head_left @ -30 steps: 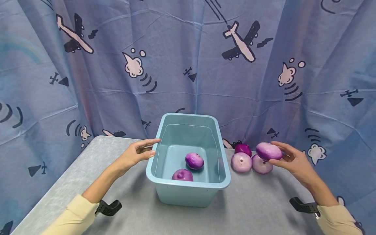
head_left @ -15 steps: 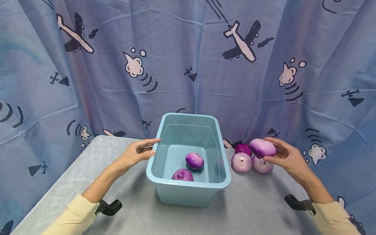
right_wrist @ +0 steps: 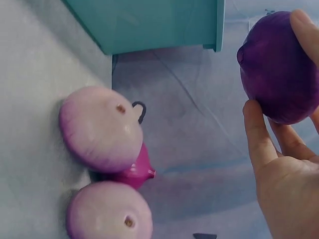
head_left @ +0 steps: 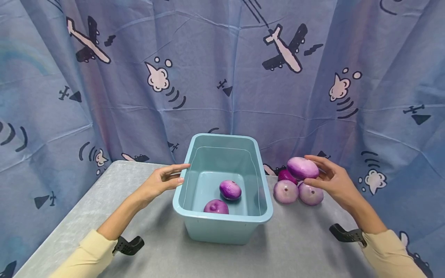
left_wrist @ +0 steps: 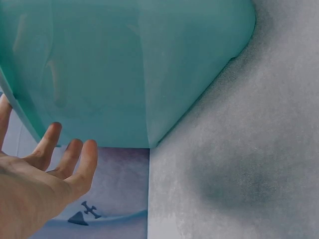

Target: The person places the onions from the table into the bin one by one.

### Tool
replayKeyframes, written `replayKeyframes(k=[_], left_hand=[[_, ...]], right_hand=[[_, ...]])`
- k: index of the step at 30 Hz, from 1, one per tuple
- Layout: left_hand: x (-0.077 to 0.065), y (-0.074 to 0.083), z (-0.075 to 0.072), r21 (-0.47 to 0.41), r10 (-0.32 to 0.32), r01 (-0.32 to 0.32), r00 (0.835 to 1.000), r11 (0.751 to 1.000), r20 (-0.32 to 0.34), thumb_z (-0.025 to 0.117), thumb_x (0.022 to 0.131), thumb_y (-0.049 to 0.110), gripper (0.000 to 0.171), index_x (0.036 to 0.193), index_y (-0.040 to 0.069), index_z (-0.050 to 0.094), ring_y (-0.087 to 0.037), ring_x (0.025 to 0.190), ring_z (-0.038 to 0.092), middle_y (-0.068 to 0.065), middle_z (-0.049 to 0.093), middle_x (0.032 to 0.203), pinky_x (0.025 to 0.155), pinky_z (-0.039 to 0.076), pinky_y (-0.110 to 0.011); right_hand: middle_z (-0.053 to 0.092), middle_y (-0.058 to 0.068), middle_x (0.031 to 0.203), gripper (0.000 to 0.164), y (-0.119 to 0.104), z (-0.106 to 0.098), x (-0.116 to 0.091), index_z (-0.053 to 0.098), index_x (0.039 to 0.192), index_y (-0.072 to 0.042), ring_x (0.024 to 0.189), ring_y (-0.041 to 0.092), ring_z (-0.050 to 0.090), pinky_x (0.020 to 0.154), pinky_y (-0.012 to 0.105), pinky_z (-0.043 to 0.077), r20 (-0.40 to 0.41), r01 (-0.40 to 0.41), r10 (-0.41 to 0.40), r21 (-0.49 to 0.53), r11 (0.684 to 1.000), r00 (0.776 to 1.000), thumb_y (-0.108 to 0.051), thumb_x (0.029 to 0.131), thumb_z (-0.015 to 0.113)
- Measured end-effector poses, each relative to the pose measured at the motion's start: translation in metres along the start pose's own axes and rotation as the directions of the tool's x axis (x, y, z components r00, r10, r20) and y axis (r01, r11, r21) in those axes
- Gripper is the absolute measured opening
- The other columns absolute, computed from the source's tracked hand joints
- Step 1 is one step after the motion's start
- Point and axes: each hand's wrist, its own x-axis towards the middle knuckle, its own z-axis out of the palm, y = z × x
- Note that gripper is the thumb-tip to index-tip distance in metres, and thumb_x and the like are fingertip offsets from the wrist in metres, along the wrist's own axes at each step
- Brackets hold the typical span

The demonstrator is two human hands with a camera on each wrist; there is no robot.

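Observation:
A purple onion is pinched between the thumb and fingers of my right hand, raised over a group of onions on the table. That group has two pale onions in front and a darker magenta onion behind, partly covered by the held one. My left hand touches the left rim of a light blue plastic bin, its fingers loosely spread. Inside the bin lie a purple onion and another onion near the front wall. The left wrist view shows the spread fingers beside the bin wall.
The bin stands on a grey table. A blue curtain with airplane prints hangs behind it. A wrist strap sits on the left forearm and another strap on the right.
My right hand has moved left and slightly up with the held onion, now in front of the darker onion. The left hand, the bin and the other onions have stayed in place.

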Motion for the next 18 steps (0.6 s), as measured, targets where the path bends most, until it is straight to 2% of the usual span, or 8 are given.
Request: replayKeyframes(k=[9,18], left_hand=[[0.0,0.0,0.0,-0.009,-0.005,0.005,1.0,1.0,0.007,0.069,0.098,0.02,0.053,0.148,0.012,0.054,-0.028,0.124,0.058,-0.02,0.05,0.147,0.095,0.051,-0.041],[0.0,0.001,0.0,-0.01,-0.006,0.006,1.0,1.0,0.0,0.069,0.098,0.02,0.052,0.148,0.011,0.054,-0.028,0.123,0.058,-0.015,0.054,0.144,0.094,0.052,-0.042]], right_hand=[[0.057,0.005,0.136,0.062,-0.012,0.007,0.008,0.051,0.146,-0.004,0.117,0.015,0.058,0.094,0.019,0.047,0.015,0.009,-0.009,-0.002,1.0,1.0,0.01,0.09,0.072],[0.054,0.006,0.139,0.064,-0.024,0.017,0.016,0.05,0.148,-0.005,0.119,0.016,0.058,0.095,0.021,0.048,0.035,0.025,-0.024,-0.014,1.0,0.999,0.007,0.089,0.074]])
